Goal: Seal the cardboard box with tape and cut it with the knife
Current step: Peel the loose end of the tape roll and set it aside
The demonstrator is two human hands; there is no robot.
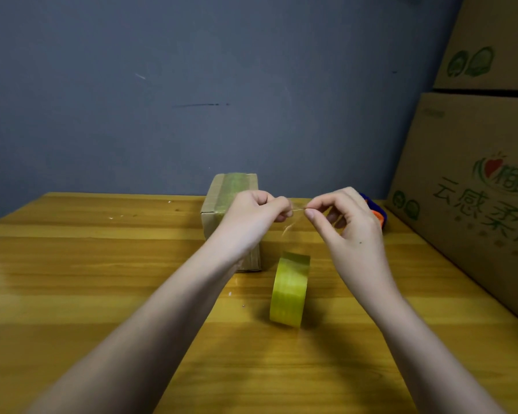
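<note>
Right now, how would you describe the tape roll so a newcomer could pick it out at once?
Start at the wooden table and find the small cardboard box near its far edge. Just nearer and to the right, between the person's forearms, stands the tape roll. It is the only round, glossy yellow-green thing, standing on edge.

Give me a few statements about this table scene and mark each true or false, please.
1. The tape roll stands on its edge on the wooden table. True.
2. The left hand grips the tape roll. False: it pinches a thin scrap of tape above the roll.
3. The small cardboard box already has tape along its top. True.
4. The right hand holds a knife. False: its fingers pinch the same tape scrap.
5. The big printed cartons stand at the left of the table. False: they stand at the right.
</note>
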